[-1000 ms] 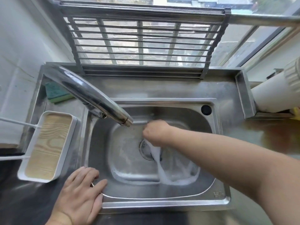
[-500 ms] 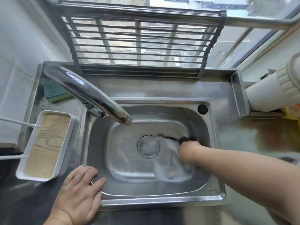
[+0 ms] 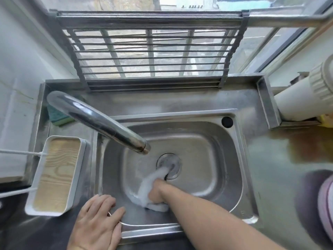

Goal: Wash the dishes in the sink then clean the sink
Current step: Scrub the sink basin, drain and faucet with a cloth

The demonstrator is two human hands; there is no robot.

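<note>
A stainless steel sink (image 3: pixel 216 141) fills the middle of the view, with a round drain (image 3: pixel 169 164) at its centre. Down in the basin, my right hand (image 3: pixel 156 193) grips a foamy scrubbing pad (image 3: pixel 158 207) against the near-left part of the bottom. The pad is mostly hidden under the hand. A white trail of foam (image 3: pixel 153 179) runs from the hand up to the drain. My left hand (image 3: pixel 97 224) rests flat with fingers spread on the sink's front-left rim. No dishes show in the basin.
A chrome faucet spout (image 3: pixel 100 121) reaches over the basin from the back left. A green sponge (image 3: pixel 57 116) lies behind it. Left of the sink stands a white tray with a wooden lid (image 3: pixel 55 174). A metal rack (image 3: pixel 153 51) leans at the window. A white container (image 3: pixel 302 98) lies at right.
My right hand has swept the foamy pad from the right side of the basin across to the near-left bottom, leaving a foam streak. My left hand has stayed on the rim.
</note>
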